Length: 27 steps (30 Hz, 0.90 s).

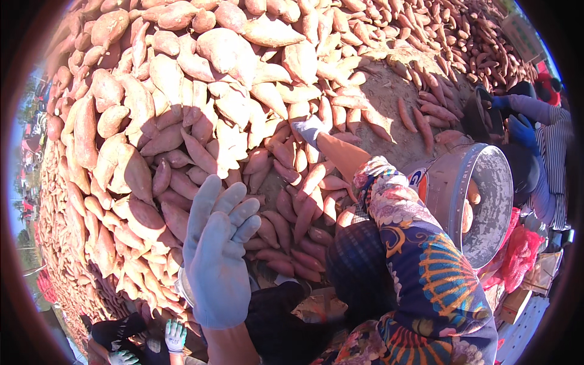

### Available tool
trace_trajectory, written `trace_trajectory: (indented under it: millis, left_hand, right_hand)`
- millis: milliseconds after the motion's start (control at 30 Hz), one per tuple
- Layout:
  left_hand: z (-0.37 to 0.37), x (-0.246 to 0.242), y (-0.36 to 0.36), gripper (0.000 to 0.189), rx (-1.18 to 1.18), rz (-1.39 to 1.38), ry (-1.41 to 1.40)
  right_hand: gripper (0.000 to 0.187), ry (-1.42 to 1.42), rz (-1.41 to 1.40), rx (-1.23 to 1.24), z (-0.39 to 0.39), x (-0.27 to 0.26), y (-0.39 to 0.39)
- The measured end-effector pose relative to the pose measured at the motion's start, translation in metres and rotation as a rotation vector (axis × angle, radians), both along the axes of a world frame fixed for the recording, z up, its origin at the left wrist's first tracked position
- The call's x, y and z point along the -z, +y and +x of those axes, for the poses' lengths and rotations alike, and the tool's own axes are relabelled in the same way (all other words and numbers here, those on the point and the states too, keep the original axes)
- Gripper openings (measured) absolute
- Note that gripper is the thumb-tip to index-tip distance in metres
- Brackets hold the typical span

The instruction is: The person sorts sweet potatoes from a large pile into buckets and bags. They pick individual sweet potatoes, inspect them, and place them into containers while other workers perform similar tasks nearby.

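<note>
My left hand (221,269), in a pale blue-grey glove, is raised over the lower-left part of the sweet potato heap (169,137), with its fingers apart and nothing in them. My right hand (308,130), in a light glove, reaches from a flowered sleeve and touches sweet potatoes near the middle of the heap; whether its fingers hold one cannot be told. Smaller sweet potatoes (305,214) lie between and below the hands. At the right, a tilted metal-grey bucket (495,200) has a few sweet potatoes inside. The rim of a pale round container shows behind my left wrist.
A co-worker in blue gloves (522,132) is beside a dark container (481,114) at the right. Another person's gloved hands (175,335) show at lower left. Red mesh bags (522,255) and a wooden box (514,306) stand at lower right. Bare soil (390,102) shows right of the heap.
</note>
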<state>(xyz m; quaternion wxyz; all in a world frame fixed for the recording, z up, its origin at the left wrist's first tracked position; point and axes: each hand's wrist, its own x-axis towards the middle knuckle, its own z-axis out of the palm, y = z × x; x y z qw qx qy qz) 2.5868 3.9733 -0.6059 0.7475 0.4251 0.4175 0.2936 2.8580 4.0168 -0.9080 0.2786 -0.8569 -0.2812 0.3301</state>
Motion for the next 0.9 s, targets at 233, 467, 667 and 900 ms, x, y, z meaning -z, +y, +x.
trace_trajectory:
  millis: [233,467,667,900]
  left_hand:
    - [-0.002,0.008,0.006,0.049,0.021,-0.025,-0.049]
    - [-0.009,0.009,0.009,0.049,-0.016,-0.020,-0.008]
    - [-0.004,0.007,0.001,0.049,0.026,0.009,-0.002]
    - [-0.014,0.015,-0.003,0.048,0.041,0.010,-0.119]
  right_hand:
    - [0.048,0.135,-0.005,0.116,0.019,0.062,0.017]
    - [0.043,0.651,0.150,0.118,-0.001,0.042,-0.033]
    - [0.042,1.326,0.379,0.224,-0.032,-0.006,-0.126]
    - [0.041,1.718,0.662,0.301,-0.090,-0.100,-0.187]
